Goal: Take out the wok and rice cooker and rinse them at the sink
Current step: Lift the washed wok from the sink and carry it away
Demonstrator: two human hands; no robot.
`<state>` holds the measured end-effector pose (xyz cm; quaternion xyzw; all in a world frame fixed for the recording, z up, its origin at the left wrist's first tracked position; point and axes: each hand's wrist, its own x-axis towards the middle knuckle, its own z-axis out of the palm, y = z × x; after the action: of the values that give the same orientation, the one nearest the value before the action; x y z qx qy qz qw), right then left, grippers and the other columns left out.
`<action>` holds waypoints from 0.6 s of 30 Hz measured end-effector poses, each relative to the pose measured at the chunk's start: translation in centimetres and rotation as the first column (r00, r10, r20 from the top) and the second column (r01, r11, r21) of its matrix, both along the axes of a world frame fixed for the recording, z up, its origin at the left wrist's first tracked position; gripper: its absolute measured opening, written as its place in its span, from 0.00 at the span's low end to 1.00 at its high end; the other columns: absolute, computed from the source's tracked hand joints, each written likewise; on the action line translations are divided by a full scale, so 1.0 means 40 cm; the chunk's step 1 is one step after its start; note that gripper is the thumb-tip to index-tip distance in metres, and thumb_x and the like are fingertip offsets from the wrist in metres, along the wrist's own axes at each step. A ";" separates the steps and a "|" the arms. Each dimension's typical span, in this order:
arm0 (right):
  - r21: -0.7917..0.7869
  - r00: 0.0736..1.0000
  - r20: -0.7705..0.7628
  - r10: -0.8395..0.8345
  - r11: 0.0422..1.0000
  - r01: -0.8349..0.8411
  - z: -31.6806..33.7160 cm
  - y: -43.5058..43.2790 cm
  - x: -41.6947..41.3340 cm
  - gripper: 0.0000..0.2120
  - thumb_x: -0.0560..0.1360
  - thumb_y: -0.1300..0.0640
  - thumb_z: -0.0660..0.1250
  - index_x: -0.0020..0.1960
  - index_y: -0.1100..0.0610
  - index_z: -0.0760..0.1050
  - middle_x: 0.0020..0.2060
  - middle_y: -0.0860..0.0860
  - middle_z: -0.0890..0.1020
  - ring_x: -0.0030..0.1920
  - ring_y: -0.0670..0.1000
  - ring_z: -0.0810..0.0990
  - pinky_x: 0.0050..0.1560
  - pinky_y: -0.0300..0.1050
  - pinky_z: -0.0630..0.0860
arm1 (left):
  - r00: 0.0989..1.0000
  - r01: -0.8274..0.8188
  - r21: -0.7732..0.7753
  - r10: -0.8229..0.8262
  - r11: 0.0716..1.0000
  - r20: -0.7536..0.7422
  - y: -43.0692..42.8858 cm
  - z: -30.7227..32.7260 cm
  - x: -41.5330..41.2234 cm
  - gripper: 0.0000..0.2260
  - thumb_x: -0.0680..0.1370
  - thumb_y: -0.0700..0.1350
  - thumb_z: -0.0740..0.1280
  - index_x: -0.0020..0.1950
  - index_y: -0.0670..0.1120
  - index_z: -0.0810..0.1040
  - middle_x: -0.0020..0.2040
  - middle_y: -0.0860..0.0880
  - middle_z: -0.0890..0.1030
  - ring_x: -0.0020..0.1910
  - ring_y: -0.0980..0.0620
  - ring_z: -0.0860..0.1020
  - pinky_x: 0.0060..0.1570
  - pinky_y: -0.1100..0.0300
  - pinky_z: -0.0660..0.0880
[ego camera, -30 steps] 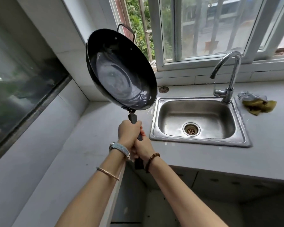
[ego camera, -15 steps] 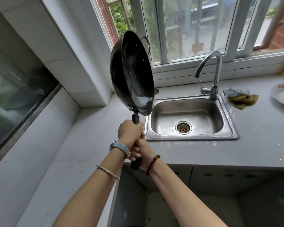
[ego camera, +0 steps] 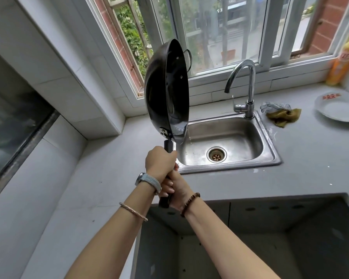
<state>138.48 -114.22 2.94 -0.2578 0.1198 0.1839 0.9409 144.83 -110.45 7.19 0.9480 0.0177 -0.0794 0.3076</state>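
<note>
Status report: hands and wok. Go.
Left hand and right hand both grip wok by its handle. Wok held on edge above sink, left side. Nothing between them.

Black wok (ego camera: 165, 93) upright on edge, beside sink (ego camera: 268, 146).

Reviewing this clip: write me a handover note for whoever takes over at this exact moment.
Left hand: grips the handle of the black round metal wok, near the pan.
Right hand: grips the handle lower down.
Wok: held on edge, nearly upright, over the left rim of the stainless steel sink; water seems to trickle off its lower edge.
Done: wok out, apparently rinsed.
To do: set it down; fetch and rinse the rice cooker, not in view.
</note>
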 end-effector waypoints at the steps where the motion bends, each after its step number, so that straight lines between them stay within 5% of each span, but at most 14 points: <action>1: 0.008 1.000 0.002 0.000 1.000 0.000 0.000 -0.002 0.000 0.32 0.82 0.58 0.52 0.18 0.52 0.66 0.14 0.45 0.61 0.13 0.42 0.60 0.15 0.32 0.57 | 1.000 0.001 0.002 -0.001 1.000 0.003 -0.002 0.001 0.001 0.13 0.73 0.45 0.62 0.37 0.40 0.82 0.28 0.50 0.82 0.32 0.54 0.81 0.32 0.63 0.73; 18: 0.038 0.997 0.069 -0.015 0.999 0.013 0.028 0.008 0.011 0.32 0.82 0.55 0.52 0.18 0.52 0.64 0.13 0.45 0.61 0.12 0.43 0.61 0.16 0.32 0.57 | 0.996 0.038 0.063 -0.043 0.997 0.075 0.003 0.029 0.015 0.12 0.73 0.46 0.63 0.35 0.42 0.81 0.27 0.50 0.82 0.33 0.52 0.82 0.37 0.60 0.77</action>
<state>138.94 -113.88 4.06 -0.2455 0.0854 0.1703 0.9505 145.42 -110.34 8.35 0.9596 -0.0108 -0.0488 0.2769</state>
